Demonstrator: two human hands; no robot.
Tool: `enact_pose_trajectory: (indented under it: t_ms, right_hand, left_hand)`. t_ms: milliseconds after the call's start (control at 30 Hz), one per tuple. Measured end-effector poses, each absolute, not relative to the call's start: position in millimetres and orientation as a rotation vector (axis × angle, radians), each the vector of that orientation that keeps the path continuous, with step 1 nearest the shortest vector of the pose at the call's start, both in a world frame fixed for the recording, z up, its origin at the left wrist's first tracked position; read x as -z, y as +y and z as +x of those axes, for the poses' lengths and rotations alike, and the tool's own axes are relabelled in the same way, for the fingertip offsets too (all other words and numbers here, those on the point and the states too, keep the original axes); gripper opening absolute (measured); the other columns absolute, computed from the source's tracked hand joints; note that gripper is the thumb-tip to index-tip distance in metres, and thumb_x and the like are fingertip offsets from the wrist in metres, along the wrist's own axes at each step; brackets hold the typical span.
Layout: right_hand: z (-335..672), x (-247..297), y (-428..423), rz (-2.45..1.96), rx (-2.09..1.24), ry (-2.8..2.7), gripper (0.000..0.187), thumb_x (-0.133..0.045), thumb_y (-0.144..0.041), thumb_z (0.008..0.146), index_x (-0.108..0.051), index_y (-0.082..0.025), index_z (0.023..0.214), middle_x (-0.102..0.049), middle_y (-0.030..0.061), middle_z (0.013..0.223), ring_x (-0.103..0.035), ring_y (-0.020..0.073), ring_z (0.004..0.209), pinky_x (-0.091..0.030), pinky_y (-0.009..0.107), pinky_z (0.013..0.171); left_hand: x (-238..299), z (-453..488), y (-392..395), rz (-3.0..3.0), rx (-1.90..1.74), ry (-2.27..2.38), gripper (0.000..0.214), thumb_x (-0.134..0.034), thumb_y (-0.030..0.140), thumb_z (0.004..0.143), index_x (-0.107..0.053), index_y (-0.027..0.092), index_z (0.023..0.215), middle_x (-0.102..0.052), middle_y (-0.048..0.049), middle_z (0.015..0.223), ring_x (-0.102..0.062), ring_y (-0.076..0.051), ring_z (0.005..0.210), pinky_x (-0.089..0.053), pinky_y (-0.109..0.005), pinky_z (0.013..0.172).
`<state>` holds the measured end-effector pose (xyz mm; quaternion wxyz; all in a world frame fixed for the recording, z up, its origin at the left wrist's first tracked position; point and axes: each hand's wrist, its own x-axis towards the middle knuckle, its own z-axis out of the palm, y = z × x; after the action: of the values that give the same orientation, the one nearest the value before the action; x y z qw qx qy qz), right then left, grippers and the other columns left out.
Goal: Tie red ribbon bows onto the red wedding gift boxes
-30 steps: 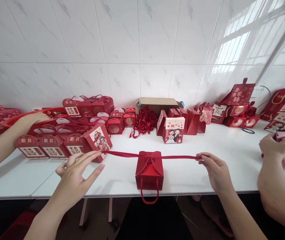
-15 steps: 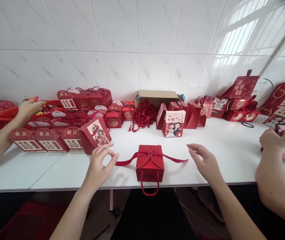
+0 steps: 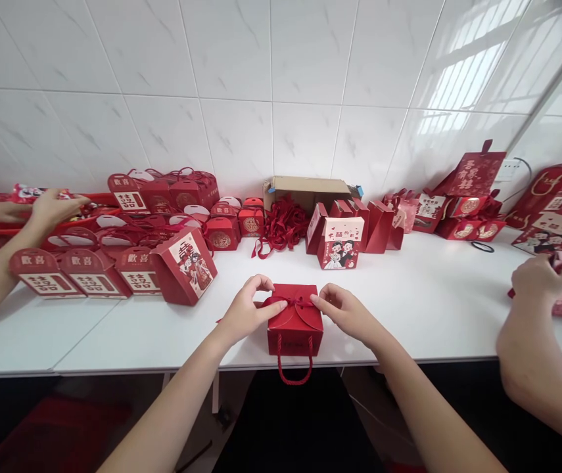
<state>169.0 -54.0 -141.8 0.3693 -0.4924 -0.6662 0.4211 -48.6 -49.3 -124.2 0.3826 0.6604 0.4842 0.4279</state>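
A small red gift box (image 3: 294, 323) with a rope handle hanging over the table's front edge stands right in front of me. A red ribbon (image 3: 290, 301) is knotted across its top. My left hand (image 3: 248, 309) pinches the ribbon at the left side of the knot. My right hand (image 3: 342, 311) pinches it at the right side. Both hands rest against the box's top edges, fingers closed on the ribbon.
Rows of finished red boxes (image 3: 113, 256) crowd the left of the white table (image 3: 423, 295). A cardboard box (image 3: 305, 190) with loose ribbons (image 3: 281, 226) stands at the back. Another person's hand (image 3: 51, 207) works at the left, another's hand (image 3: 539, 279) at the right.
One second ago my hands held the ribbon stretched wide apart. They let it go slack, then both came in to the knot on top of the box.
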Motion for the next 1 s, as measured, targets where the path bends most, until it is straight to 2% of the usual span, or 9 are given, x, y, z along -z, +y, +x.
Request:
enact_pose_trajectory:
  t_ms: [100, 233, 433, 600, 733, 900, 1000]
  right_hand:
    - [171, 138, -54, -1.292, -1.089, -1.757, 0.044, -0.051, -0.059, 0.081, -0.045, -0.019, 0.067, -0.042, -0.0034, 0.064, -0.038, 0.0109, 0.06, -0.03, 0.026, 0.057]
    - [174, 130, -52, -1.347, -1.299, -1.788, 0.05, -0.052, -0.064, 0.077, -0.044, -0.018, 0.06, -0.034, -0.0049, 0.059, -0.03, 0.0094, 0.056, -0.023, 0.025, 0.054]
    - [185, 121, -50, -1.215, -1.492, -1.826, 0.045, -0.059, -0.059, 0.076, -0.055, -0.016, 0.063, -0.047, -0.0025, 0.063, -0.035, 0.0095, 0.06, -0.025, 0.025, 0.056]
    - [193, 123, -48, -1.119, -1.544, -1.72, 0.041, -0.063, -0.055, 0.075, -0.055, -0.016, 0.064, -0.052, -0.0013, 0.062, -0.036, 0.0077, 0.052, -0.025, 0.024, 0.05]
    - [198, 126, -46, -1.143, -1.466, -1.74, 0.042, -0.065, -0.053, 0.074, -0.053, -0.016, 0.06, -0.049, -0.0025, 0.058, -0.035, 0.0065, 0.05, -0.023, 0.022, 0.046]
    - [202, 124, -49, -1.298, -1.425, -1.771, 0.044, -0.061, -0.058, 0.074, -0.05, -0.017, 0.064, -0.041, -0.0056, 0.056, -0.024, 0.0044, 0.044, -0.015, 0.021, 0.04]
    - [201, 122, -53, -1.32, -1.287, -1.798, 0.039, -0.057, -0.057, 0.077, -0.052, -0.019, 0.075, -0.035, -0.0078, 0.054, -0.027, 0.0059, 0.045, -0.02, 0.021, 0.042]
  left_hand:
    - [125, -48, -48, 1.724, -1.041, 1.247, 0.029, -0.067, 0.035, 0.069, -0.046, 0.02, 0.083, -0.051, -0.0003, 0.09, -0.053, -0.016, 0.084, -0.045, -0.027, 0.069]
    - [125, -47, -46, 1.693, -0.938, 1.302, 0.03, -0.066, 0.036, 0.068, -0.043, 0.02, 0.076, -0.047, 0.0041, 0.074, -0.048, -0.013, 0.07, -0.04, -0.027, 0.065]
    - [125, -50, -45, 1.616, -0.701, 1.249, 0.035, -0.062, 0.051, 0.071, -0.05, 0.018, 0.068, -0.053, 0.0027, 0.069, -0.049, -0.014, 0.066, -0.036, -0.026, 0.063]
    - [124, -54, -44, 1.729, -0.727, 1.361, 0.048, -0.065, 0.056, 0.066, -0.036, 0.019, 0.058, -0.035, 0.0063, 0.057, -0.034, -0.01, 0.055, -0.025, -0.024, 0.053]
    - [125, -57, -46, 1.808, -0.761, 1.517, 0.055, -0.066, 0.06, 0.062, -0.029, 0.02, 0.057, -0.028, 0.0068, 0.056, -0.027, -0.01, 0.053, -0.021, -0.024, 0.051]
    - [125, -54, -54, 1.801, -0.783, 1.594, 0.051, -0.063, 0.062, 0.064, -0.035, 0.02, 0.057, -0.037, 0.0055, 0.056, -0.036, -0.012, 0.054, -0.026, -0.024, 0.052]
    - [124, -51, -58, 1.816, -0.822, 1.589, 0.047, -0.06, 0.061, 0.067, -0.04, 0.02, 0.061, -0.043, 0.0038, 0.062, -0.043, -0.014, 0.06, -0.032, -0.026, 0.056]
